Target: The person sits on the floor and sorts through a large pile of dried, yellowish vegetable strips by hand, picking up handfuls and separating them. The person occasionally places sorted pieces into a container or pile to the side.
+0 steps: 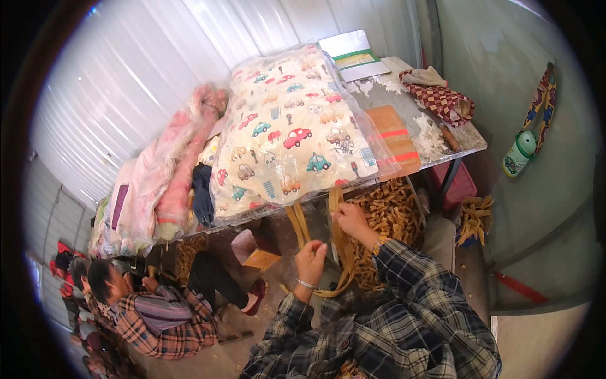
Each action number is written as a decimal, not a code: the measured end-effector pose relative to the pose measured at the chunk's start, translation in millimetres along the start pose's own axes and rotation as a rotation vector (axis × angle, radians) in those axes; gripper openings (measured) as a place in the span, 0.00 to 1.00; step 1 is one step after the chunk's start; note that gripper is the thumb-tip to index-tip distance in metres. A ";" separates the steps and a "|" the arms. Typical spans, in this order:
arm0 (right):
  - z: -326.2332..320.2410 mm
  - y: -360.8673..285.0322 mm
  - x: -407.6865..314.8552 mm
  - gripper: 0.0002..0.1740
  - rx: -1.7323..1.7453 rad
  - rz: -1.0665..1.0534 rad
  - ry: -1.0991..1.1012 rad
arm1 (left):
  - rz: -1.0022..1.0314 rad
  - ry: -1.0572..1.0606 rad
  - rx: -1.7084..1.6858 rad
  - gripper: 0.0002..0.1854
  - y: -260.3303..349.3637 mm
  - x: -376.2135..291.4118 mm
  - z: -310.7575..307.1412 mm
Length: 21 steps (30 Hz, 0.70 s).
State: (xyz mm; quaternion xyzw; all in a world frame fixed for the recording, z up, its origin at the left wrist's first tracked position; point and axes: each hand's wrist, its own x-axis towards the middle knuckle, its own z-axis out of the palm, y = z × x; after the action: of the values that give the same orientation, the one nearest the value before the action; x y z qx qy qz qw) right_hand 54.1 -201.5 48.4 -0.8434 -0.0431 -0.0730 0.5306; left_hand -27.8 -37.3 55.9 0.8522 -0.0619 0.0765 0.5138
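Long, flat yellow-brown strips hang from the table's front edge and loop down before my lap. My right hand is at the right-hand bundle, its thumb and forefinger pinched on it. Lower and to the left, my left hand has its fingers curled, with a bracelet at the wrist. A second bundle of strips runs down behind it; whether the fingers grip any is hidden. Beneath my right forearm, a crate holds a heap of short yellow-brown pieces that look knotted.
A car-print bundle in clear plastic covers much of the table. Beside it lie an orange-brown block and a checked cloth item. An open carton stands below. A seated co-worker is at left.
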 end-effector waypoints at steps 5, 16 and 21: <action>-18.5 -21.7 -83.3 0.07 0.511 0.088 -0.663 | -0.313 -0.270 -0.712 0.12 30.1 18.4 10.1; -54.4 15.6 -115.6 0.17 1.107 0.488 -0.502 | -0.528 -0.517 -0.745 0.14 81.7 -28.9 25.4; -68.6 -6.8 -129.2 0.10 1.265 0.420 -0.437 | 0.062 -0.960 -0.141 0.21 35.7 -45.2 47.2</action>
State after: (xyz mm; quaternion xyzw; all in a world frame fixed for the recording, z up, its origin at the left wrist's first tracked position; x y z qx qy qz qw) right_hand -79.6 -259.8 61.9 -0.3586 -0.0191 0.2412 0.9016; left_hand -75.6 -94.4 56.4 0.7521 -0.3222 -0.3143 0.4813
